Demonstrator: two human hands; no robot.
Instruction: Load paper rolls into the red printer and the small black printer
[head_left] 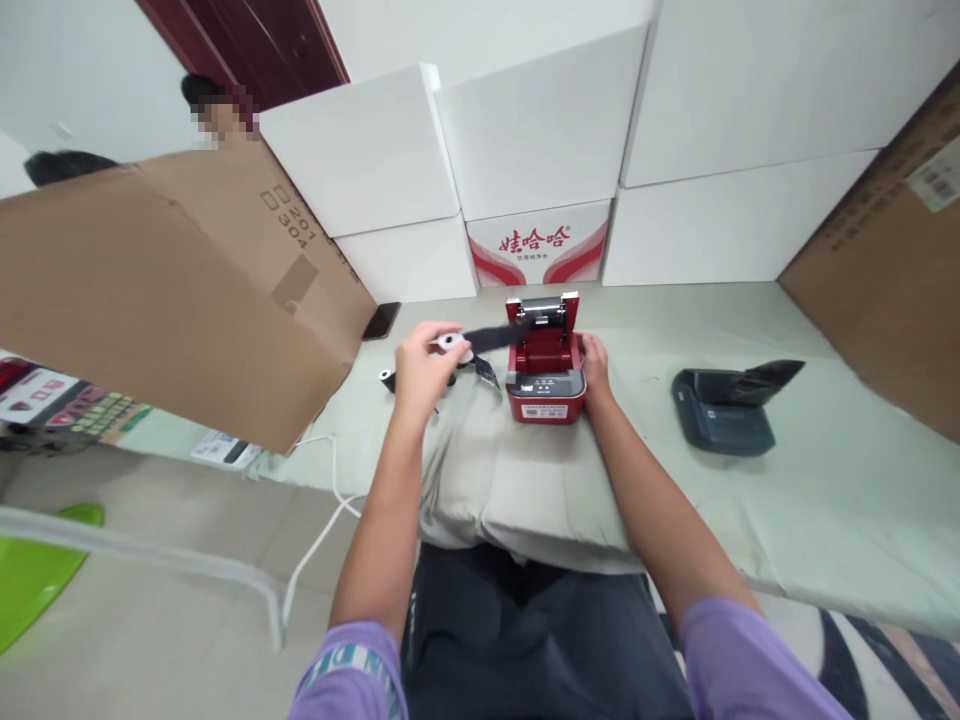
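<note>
My left hand [426,362] pinches a small paper roll [452,343] with a white end and dark core. From the roll a black strip [495,337] stretches right to the raised lid of a red label printer [549,385]. The printer stands upright and open, its roller [541,312] showing inside the lid. Against the printer's right side rests my right hand [594,365], fingers curled around it and partly hidden. Below the held roll, a crumpled black piece [486,373] touches the cloth. Another small roll [386,379] lies left of my left hand.
A dark printer [721,425] with a black sheet sticking up stands to the right. A phone [382,321] lies at the back left. White boxes [540,130] line the back, with cardboard boxes [225,260] at both sides. Someone's head shows behind the left one.
</note>
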